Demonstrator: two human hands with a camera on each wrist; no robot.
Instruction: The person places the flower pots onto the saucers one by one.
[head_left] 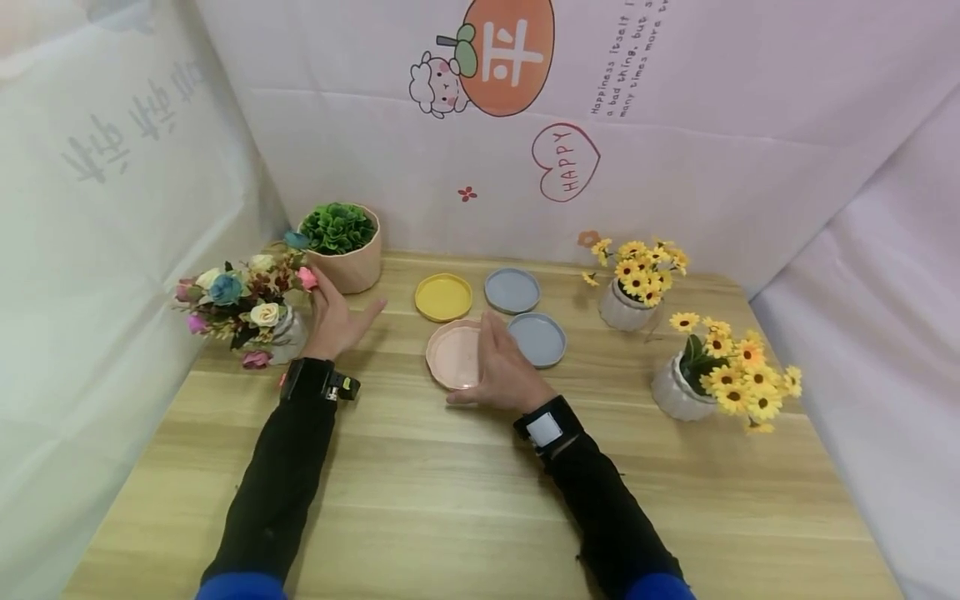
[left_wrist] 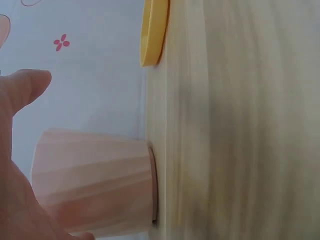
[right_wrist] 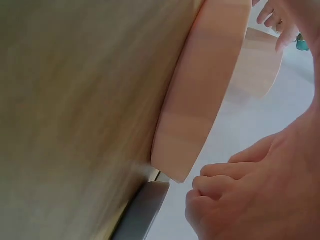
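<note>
In the head view my left hand (head_left: 336, 323) is beside the pink pot (head_left: 351, 265) with a green plant (head_left: 337, 228), its thumb held out to the right. The left wrist view has that hand in front of the pot's ribbed wall, thumb and fingers spread apart. My right hand (head_left: 510, 368) reaches over the right part of a shallow pink saucer (head_left: 450, 354), thumb low near its front rim. Seen from the right wrist, the saucer's side wall (right_wrist: 200, 95) lies flat on the wood, and the bent fingers (right_wrist: 220, 175) stay just off its edge.
Behind the pink saucer are a yellow saucer (head_left: 443, 297) and a blue-grey one (head_left: 512, 291); another blue-grey saucer (head_left: 542, 340) is to its right. Mixed flowers (head_left: 238, 304) in a white pot stand left. Two white pots (head_left: 628, 308) of yellow flowers stand right. White cloth (head_left: 337, 142) hangs behind.
</note>
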